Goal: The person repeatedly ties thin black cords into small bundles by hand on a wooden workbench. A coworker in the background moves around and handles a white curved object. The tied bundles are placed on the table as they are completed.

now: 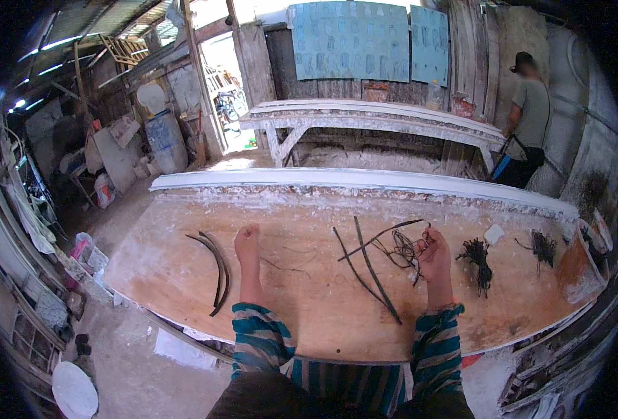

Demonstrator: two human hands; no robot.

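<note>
My right hand [432, 257] is closed on a tangle of thin black cord [400, 246], with loops hanging beside the fingers. A flat dark strip [375, 239] runs left from near that tangle, crossing two longer dark strips [370, 278] on the wooden tabletop [309, 307]. My left hand [247, 241] is closed in a fist just above the board; whatever it may hold is hidden. Thin strands [291, 269] lie between my hands. To the left of my left hand rest curved black strips [218, 272]. Right of my right hand lies a bundle of black cord [476, 265].
Another dark cord bundle [541, 248] and a white scrap [493, 233] lie further right, near a dusty bucket [583, 262]. A long white moulding [351, 180] borders the table's far edge. Beyond stands a white bench [365, 119], with a person [529, 119] at its right end.
</note>
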